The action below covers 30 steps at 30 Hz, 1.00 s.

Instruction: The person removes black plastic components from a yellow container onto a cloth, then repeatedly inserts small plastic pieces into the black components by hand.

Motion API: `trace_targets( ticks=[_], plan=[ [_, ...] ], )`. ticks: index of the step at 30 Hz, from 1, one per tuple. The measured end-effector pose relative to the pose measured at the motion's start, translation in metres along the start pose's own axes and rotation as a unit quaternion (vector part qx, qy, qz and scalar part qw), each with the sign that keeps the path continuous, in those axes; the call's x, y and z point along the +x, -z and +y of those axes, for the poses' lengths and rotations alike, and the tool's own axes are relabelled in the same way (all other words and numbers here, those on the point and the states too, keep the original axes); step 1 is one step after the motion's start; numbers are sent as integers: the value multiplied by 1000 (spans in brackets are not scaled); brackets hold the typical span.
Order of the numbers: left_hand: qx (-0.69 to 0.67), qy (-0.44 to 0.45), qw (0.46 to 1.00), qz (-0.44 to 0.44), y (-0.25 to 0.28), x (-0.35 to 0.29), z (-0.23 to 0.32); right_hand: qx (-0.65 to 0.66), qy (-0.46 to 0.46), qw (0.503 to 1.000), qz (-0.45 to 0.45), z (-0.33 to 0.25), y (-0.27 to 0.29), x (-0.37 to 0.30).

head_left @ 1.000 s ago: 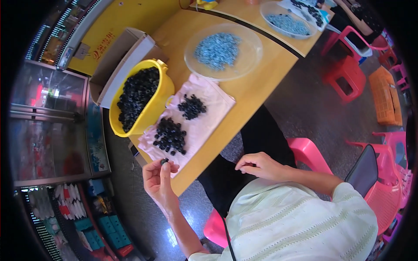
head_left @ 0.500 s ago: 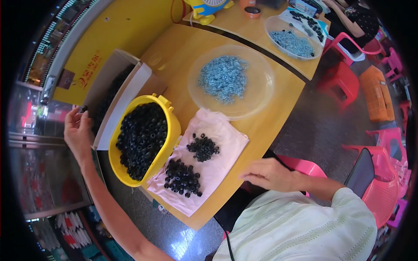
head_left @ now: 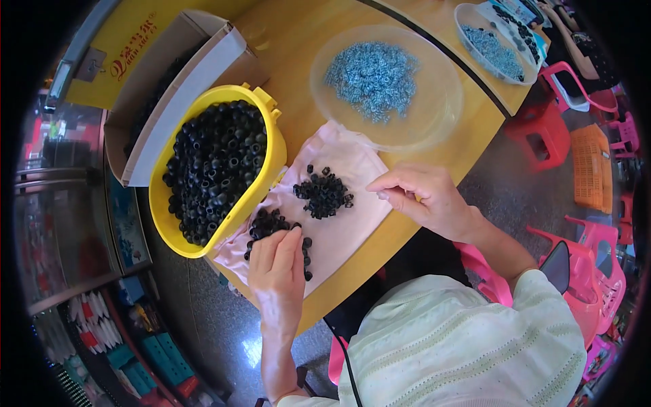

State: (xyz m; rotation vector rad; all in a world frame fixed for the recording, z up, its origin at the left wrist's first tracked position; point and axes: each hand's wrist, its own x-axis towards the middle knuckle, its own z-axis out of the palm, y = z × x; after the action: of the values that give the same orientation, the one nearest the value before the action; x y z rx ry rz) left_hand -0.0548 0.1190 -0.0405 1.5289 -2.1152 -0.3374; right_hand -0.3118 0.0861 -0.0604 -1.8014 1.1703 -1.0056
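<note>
My left hand [head_left: 277, 261] is over the nearer pile of small round black plastic caps [head_left: 268, 222] on a pink cloth [head_left: 346, 159]. Its fingers are drawn together, with one black cap at the fingertips. Past the cloth's right edge hovers my right hand [head_left: 424, 193], thumb and forefinger closed to a pinch; anything between them is too small to make out. A second pile of smaller black pieces [head_left: 323, 195] lies on the cloth, between my hands. Left of the cloth, a yellow tub [head_left: 277, 146] is full of black caps [head_left: 220, 166].
A clear round tray [head_left: 441, 108] with small bluish-silver metal parts [head_left: 376, 78] sits farther back. Behind the tub stands a cardboard box [head_left: 196, 85] with dark contents. Another tray [head_left: 491, 54] is on the far table, near another person's arm [head_left: 573, 44]. Red stools [head_left: 542, 139] stand at right.
My left hand has come from beside the cardboard box to the nearer pile on the cloth. My right hand has risen toward the cloth's right edge. The view has shifted.
</note>
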Motion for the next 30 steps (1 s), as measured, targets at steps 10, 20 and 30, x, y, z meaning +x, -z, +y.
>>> trace_targets(
  ticks=[10, 20, 30],
  plan=[
    [145, 36, 989, -15, -23, 1, -1, -19, -14, 1000, 3, 3, 10, -14],
    [64, 11, 996, 64, -18, 0, 18, -286, 19, 955, 79, 32, 71, 23],
    [-650, 286, 704, 40, -50, -35, 37, -303, -32, 952, -42, 59, 65, 43]
  ],
)
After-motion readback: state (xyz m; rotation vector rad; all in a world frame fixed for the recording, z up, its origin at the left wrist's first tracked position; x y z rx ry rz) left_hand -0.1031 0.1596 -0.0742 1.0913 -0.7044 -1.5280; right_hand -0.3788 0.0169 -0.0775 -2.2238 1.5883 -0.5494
